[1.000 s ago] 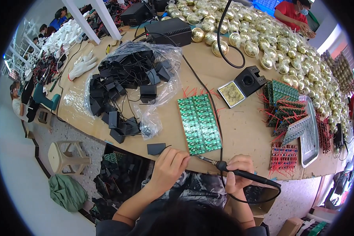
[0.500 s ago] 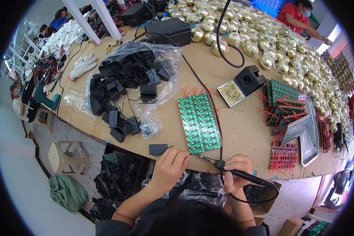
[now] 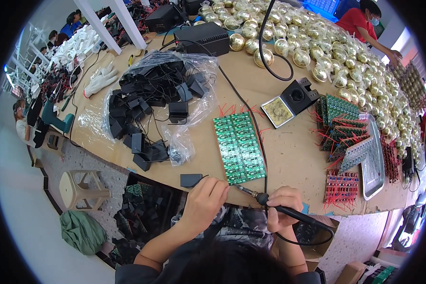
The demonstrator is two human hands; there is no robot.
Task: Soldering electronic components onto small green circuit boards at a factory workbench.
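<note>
My right hand [image 3: 285, 208] grips a soldering iron [image 3: 296, 214] by its black handle. The iron's metal tip points left, at the lower-left corner of a green circuit board panel [image 3: 240, 148] lying on the cardboard-topped table. My left hand [image 3: 206, 201] is pinched closed at that same corner, close to the tip. A thin black wire runs into its fingers from a small black box [image 3: 191, 180] lying just left of it; the wire's end is hidden. Red wires stick out from the panel's far and right edges.
A soldering iron stand [image 3: 296, 97] with a yellow sponge sits beyond the panel. Black boxes [image 3: 146, 85] fill a plastic bag at left. Wired boards [image 3: 345, 128] and a metal tray [image 3: 374, 161] lie at right, gold balls [image 3: 300, 57] behind. A co-worker [image 3: 357, 23] stands far right.
My hands, the iron and the panel hold nearly the same place, with only a slight shift of my right hand. At the far right, the co-worker has reached further out with an arm.
</note>
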